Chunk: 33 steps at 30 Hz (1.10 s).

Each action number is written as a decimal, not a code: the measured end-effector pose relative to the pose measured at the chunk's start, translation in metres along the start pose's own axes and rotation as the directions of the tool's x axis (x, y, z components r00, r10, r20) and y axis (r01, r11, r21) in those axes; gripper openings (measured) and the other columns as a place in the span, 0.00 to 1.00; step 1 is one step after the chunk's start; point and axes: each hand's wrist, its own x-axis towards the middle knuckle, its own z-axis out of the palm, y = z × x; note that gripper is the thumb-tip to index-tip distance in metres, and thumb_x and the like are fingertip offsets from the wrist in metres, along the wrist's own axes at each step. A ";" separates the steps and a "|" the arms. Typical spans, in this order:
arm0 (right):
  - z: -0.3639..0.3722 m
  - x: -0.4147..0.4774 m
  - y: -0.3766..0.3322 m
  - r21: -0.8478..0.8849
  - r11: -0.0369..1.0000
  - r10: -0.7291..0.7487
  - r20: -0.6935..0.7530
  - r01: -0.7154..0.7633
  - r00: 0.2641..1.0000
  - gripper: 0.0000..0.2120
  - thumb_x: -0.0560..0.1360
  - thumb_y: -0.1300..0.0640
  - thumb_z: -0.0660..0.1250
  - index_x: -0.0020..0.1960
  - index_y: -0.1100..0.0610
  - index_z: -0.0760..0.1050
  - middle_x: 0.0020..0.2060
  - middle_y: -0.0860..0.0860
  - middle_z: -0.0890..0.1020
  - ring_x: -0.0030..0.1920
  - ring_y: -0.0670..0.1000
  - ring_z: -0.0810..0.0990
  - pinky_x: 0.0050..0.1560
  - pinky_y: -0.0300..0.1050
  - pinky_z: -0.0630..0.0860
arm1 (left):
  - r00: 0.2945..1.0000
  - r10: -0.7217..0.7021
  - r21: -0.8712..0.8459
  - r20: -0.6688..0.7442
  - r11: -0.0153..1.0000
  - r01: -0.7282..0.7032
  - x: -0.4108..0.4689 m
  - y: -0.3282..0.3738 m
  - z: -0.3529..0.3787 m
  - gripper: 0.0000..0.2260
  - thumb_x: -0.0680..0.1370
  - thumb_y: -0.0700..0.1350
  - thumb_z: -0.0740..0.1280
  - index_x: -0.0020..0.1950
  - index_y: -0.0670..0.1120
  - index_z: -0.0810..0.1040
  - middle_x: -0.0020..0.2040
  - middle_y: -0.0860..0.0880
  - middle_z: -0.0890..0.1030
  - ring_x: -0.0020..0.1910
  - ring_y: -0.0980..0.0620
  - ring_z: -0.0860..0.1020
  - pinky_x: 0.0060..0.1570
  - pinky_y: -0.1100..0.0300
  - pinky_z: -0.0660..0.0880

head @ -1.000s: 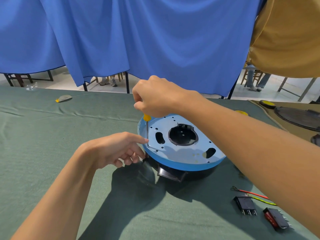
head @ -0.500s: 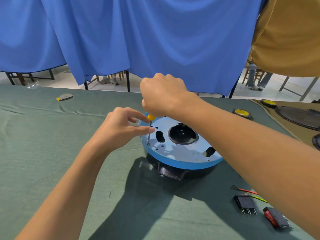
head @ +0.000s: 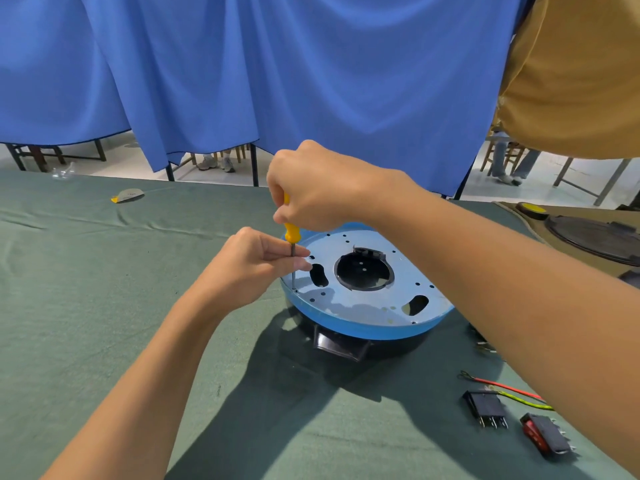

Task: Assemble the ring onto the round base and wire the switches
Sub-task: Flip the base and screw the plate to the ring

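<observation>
– Nearby, what lay unused?
– Black switch [head: 485,408] and red switch [head: 545,438], boxy plastic, metal tabs out; thin red wire [head: 505,386] and yellow-green wire [head: 526,404] beside them on wrinkled green cloth [head: 104,323].
– And the work?
– Round base [head: 367,306] sat mid-table: glossy blue-filmed plate, punched holes, over a black ring [head: 398,346]. Left hand [head: 249,268] pinched the steel shank of the screwdriver [head: 291,234] above a rim hole; right hand [head: 311,188] clasped its yellow handle from above. Screw too small to tell.
– Advice?
– Probably: shank upright, light pressure, slow turns, or the tip skids across the film. Blue curtain [head: 311,81] hung behind.
</observation>
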 end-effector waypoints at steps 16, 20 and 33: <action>-0.002 0.002 -0.009 -0.087 0.996 -0.020 0.029 0.022 0.999 0.06 0.74 0.59 0.67 0.41 0.55 0.71 0.40 0.53 0.75 0.37 0.53 0.76 0.28 0.42 0.67 | 0.996 0.038 0.040 -0.079 0.999 -0.035 -0.003 -0.003 -0.004 0.11 0.72 0.43 0.76 0.37 0.61 0.85 0.39 0.55 0.86 0.44 0.42 0.83 0.53 0.42 0.78; -0.007 0.003 -0.010 -0.089 0.996 -0.020 0.064 0.026 0.998 0.15 0.73 0.64 0.68 0.34 0.53 0.65 0.32 0.51 0.71 0.35 0.56 0.80 0.30 0.43 0.72 | 0.999 0.050 0.021 -0.009 0.999 -0.050 -0.003 -0.003 -0.004 0.08 0.74 0.42 0.74 0.42 0.57 0.86 0.42 0.58 0.86 0.46 0.53 0.84 0.57 0.44 0.78; 0.001 0.006 -0.004 0.007 0.993 0.115 0.113 -0.116 0.987 0.13 0.79 0.60 0.59 0.35 0.58 0.68 0.13 0.47 0.72 0.16 0.45 0.75 0.27 0.38 0.71 | 0.989 0.098 0.149 -0.113 0.986 -0.081 0.000 -0.005 0.008 0.04 0.70 0.41 0.77 0.43 0.48 0.87 0.39 0.55 0.86 0.34 0.68 0.77 0.36 0.76 0.69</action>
